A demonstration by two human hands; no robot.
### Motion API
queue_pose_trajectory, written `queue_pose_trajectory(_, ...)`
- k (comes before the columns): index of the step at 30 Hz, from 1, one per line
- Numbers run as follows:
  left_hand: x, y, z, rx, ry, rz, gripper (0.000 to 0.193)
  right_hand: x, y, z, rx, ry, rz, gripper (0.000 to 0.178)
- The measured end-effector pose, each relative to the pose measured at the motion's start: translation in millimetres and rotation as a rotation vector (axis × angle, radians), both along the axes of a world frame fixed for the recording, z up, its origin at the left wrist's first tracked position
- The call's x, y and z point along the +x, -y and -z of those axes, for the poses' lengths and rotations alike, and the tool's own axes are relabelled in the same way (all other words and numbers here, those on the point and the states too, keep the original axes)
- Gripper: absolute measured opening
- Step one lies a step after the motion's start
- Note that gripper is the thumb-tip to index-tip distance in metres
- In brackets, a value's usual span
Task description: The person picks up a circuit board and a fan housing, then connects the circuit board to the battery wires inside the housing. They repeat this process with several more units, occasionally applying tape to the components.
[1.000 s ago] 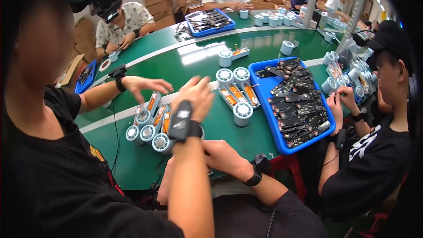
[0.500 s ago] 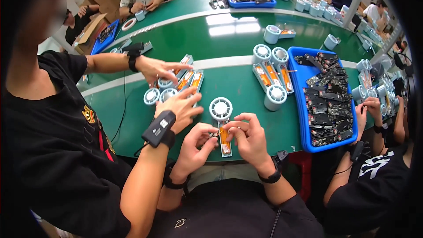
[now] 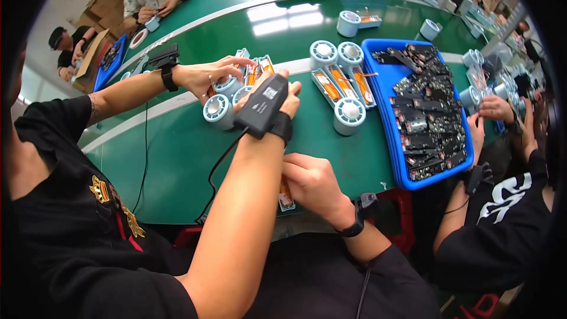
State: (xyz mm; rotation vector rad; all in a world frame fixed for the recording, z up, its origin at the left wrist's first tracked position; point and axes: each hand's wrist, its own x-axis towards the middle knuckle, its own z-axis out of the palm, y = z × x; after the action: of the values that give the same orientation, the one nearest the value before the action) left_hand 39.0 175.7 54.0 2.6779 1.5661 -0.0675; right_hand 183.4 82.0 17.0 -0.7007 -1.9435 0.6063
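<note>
My right hand (image 3: 313,186) is at the table's near edge, fingers curled over a light-blue handheld fan body. Only the lower handle (image 3: 286,197) of that fan shows, with orange inside; its head is hidden. A co-worker's forearm (image 3: 245,201) crosses in front, covering my right fingertips and all of my left hand. What my right fingers pinch is hidden. Beyond, the co-worker's two hands, one nearer (image 3: 289,97) and one farther (image 3: 209,77), are on a group of open light-blue fans (image 3: 218,110) with orange parts in their handles.
Right of centre stand several open fans (image 3: 349,115). A blue tray (image 3: 407,180) heaped with black circuit boards (image 3: 434,124) lies beside them. Another fan (image 3: 348,23) is farther back. At the right, another person's hands (image 3: 496,109) work near more fans. A black cable (image 3: 143,159) runs down at left.
The co-worker's near arm has swung right across my workspace, covering my left hand and the fan head. The view has shifted, so table things sit farther left. My right hand stays at the fan.
</note>
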Motion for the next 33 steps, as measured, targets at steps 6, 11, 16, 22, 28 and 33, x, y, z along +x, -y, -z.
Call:
queue_pose_trajectory(6,40.6,-35.4,-4.4,0.138,-0.335,0.186,0.024,4.7,4.1,6.1,-0.058,0.095,-0.038,0.019)
queue_pose_trajectory(11,52.9,-31.1,20.4,0.284,0.03,0.183,0.028,7.6,0.9,-17.3,-0.061,-0.223,-0.03,0.016)
queue_pose_trajectory(16,43.0,-0.3,4.3,0.443,0.334,0.085,0.035,5.6,13.7,0.8,-0.068,0.079,-0.052,0.014)
queue_pose_trajectory(22,-28.6,40.4,-34.1,0.399,-0.06,0.07,0.013,8.0,17.6,1.4,-0.042,-0.071,-0.107,0.011)
queue_pose_trajectory(28,-19.8,82.8,-3.0,0.4,0.275,-0.008,0.019,7.2,21.2,4.7,-0.118,-0.113,-0.077,0.013)
queue_pose_trajectory(33,-17.8,109.6,21.2,0.392,0.583,-0.05,0.027,7.0,18.7,3.8,-0.106,-0.139,-0.091,0.014)
